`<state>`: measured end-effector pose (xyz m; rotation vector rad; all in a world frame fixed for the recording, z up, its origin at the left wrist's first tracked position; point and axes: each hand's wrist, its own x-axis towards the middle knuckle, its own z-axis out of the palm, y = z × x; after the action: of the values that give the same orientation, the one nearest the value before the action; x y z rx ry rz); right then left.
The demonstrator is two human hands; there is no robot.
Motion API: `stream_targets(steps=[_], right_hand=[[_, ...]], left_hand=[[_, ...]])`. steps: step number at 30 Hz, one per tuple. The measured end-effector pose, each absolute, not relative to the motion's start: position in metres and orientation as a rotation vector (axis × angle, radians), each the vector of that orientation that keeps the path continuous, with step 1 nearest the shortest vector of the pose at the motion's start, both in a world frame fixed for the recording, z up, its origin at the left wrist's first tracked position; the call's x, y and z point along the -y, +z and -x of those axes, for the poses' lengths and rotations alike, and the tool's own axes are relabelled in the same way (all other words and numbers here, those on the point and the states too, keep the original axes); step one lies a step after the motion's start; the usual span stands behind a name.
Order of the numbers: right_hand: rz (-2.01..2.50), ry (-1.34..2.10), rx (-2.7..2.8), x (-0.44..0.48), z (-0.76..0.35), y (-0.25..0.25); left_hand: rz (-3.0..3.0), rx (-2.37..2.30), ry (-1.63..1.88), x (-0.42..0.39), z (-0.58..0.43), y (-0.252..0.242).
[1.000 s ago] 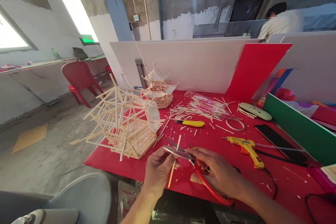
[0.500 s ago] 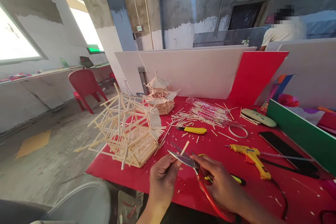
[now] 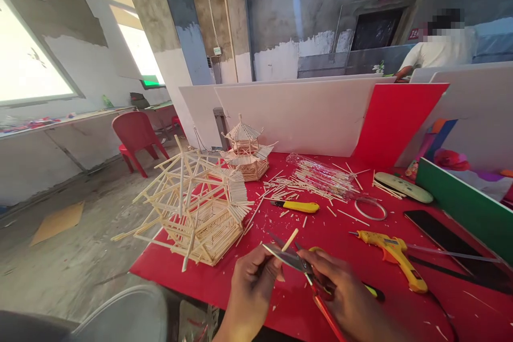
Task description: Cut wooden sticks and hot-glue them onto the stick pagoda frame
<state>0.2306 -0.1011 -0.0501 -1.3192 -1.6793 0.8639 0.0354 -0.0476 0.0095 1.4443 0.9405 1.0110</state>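
Note:
My left hand (image 3: 253,282) pinches a short wooden stick (image 3: 290,240) between thumb and fingers, its far end pointing up and away. Red-handled scissors (image 3: 289,259) are gripped in my right hand (image 3: 340,284), with their blades apart around the stick. By my right hand a yellow-and-black piece (image 3: 374,292) sticks out, mostly hidden. To the left stands a large open frame of glued sticks (image 3: 200,214), partly covered with a slatted roof. Behind it is a smaller two-tiered stick pavilion (image 3: 245,155).
On the red table (image 3: 296,310) lie a yellow utility knife (image 3: 298,207), loose sticks (image 3: 316,176) in and around a plastic bag, a tape ring (image 3: 371,209), a yellow glue gun (image 3: 390,254) and a black phone (image 3: 436,238). White boards (image 3: 296,117) stand behind. A person (image 3: 444,48) is beyond them.
The view has shifted slightly, so the scene sits a little lower. Both hands keep their hold on the stick and the scissors, whose blades remain around the stick.

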Motion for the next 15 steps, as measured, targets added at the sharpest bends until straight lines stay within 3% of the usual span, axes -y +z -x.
stream_targets(steps=[15], right_hand=[[1.272,0.948,1.607,0.089,-0.239,-0.058]], left_hand=[[-1.216,-0.888,0.783,0.037,-0.041,0.001]])
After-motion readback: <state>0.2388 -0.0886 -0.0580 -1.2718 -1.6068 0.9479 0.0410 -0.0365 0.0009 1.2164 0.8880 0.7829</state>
